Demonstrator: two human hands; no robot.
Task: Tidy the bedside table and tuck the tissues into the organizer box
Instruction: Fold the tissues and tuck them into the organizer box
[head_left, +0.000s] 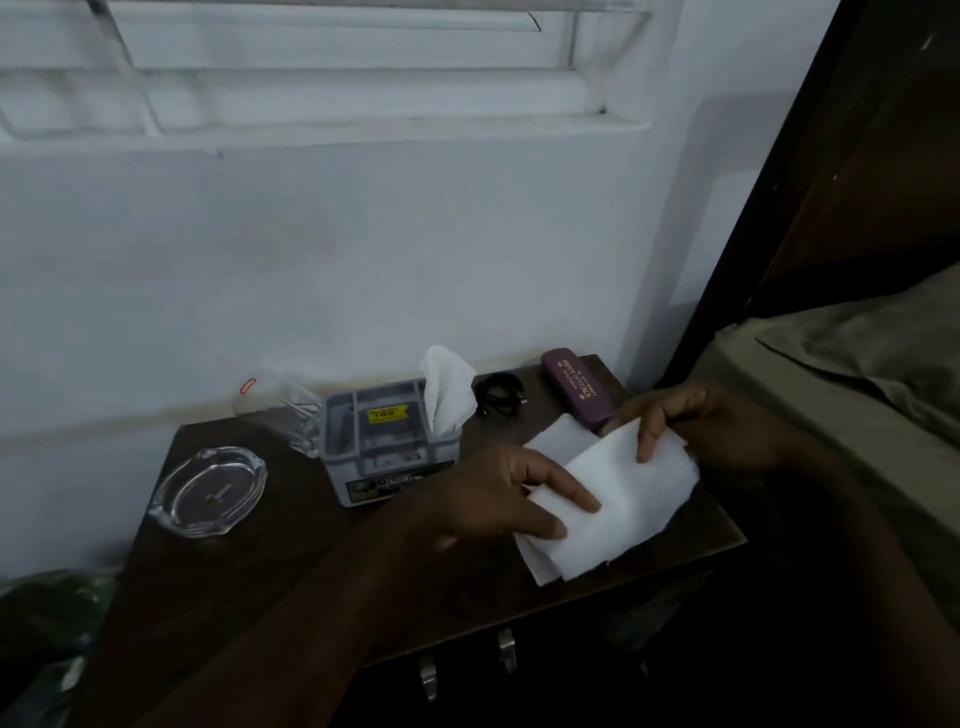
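Observation:
A white tissue (631, 506) lies partly folded over the right half of the dark wooden bedside table (249, 561). My left hand (498, 493) pinches its left edge, thumb on top. My right hand (696, 421) holds its far edge with fingers pressed down on it. A second tissue (558, 441) peeks out underneath. The grey organizer box (384, 441) stands mid-table, left of the tissues, with another white tissue (448, 387) sticking upright out of its right compartment.
A clear glass ashtray (208, 491) sits at the table's left. A clear plastic item with a red label (275, 405) lies behind the box. A black cable (501, 394) and a purple spectacle case (579, 387) rest at the back right. A bed (852, 374) borders the right side.

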